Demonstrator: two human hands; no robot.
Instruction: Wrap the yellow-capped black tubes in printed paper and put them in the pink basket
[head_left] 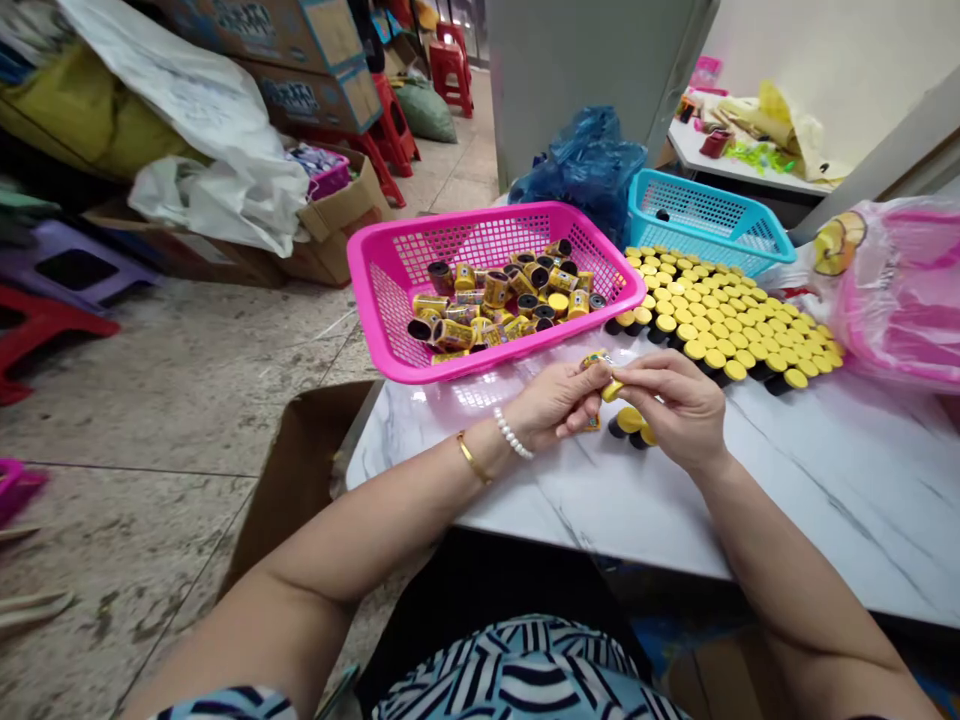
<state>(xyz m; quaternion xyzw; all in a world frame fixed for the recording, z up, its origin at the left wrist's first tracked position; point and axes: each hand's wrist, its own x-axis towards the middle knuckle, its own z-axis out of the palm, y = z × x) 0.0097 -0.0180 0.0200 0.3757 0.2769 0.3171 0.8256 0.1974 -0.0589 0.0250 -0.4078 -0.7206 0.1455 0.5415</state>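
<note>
Over the near part of the white marble-patterned table [517, 490], my left hand [559, 402] and my right hand [679, 405] meet, fingers closed on a small yellow-capped canister [612, 390]. A printed label [595, 357] shows at the left fingertips; whether it is fully stuck on is hidden by the fingers. Just beneath my right hand stand a few black canisters with yellow caps [630, 420]. A small yellow printed piece [592, 423] shows under my left hand. Left of and beyond the hands, a pink basket [480, 372] holds many labelled canisters [495, 290], tumbled together.
Many upright yellow-capped black canisters [720, 325] stand packed at the right. Behind them are a blue basket [712, 205] and a blue plastic bag [589, 165]. A pink plastic bag [900, 290] lies far right. An open cardboard box [289, 480] sits below the table's left edge.
</note>
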